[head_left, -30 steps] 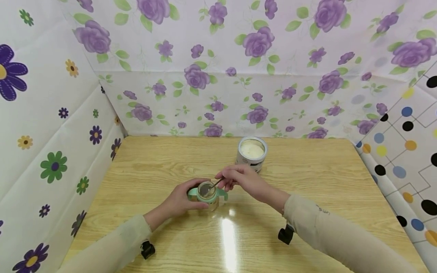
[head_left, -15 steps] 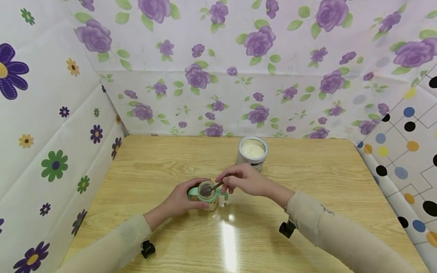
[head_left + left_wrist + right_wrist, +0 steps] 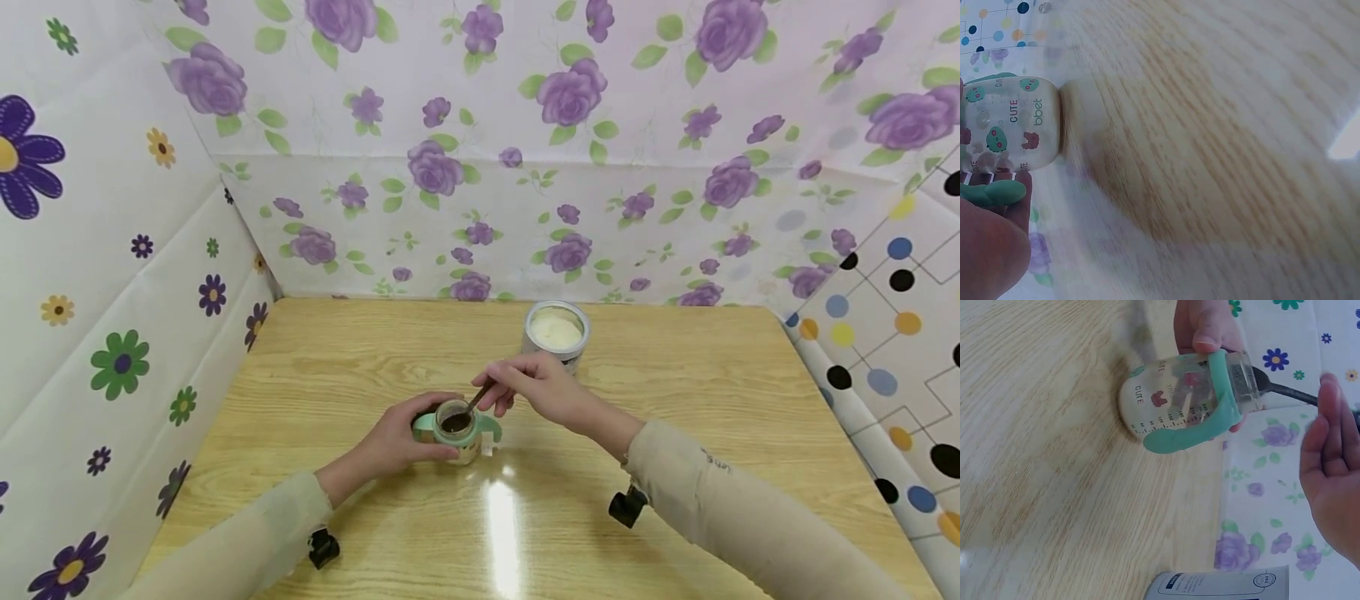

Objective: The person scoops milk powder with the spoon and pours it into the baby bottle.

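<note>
A clear baby bottle [image 3: 1175, 400] with printed figures, measuring marks and a green two-handled collar [image 3: 1225, 394] stands uncapped on the table. My left hand [image 3: 405, 435] grips it from the left, thumb in front and fingers behind. Over on its right, my right hand [image 3: 540, 390] pinches the handle of a dark metal spoon [image 3: 480, 395]. The spoon slants down, its bowl [image 3: 1261, 380] right at the bottle's mouth in the right wrist view. In the left wrist view the bottle's printed side [image 3: 1013, 125] and one green handle [image 3: 994, 192] show beside the left hand.
Behind the right hand stands an open tin [image 3: 557, 329] of pale cream powder. The wooden table [image 3: 675, 375] ends at a flower-patterned cloth [image 3: 480, 225] behind it. More patterned cloth hangs at both sides.
My right hand has shifted slightly, and the spoon now stands steeper, its dark bowl turned at the bottle's mouth. The left hand and bottle stay in place.
</note>
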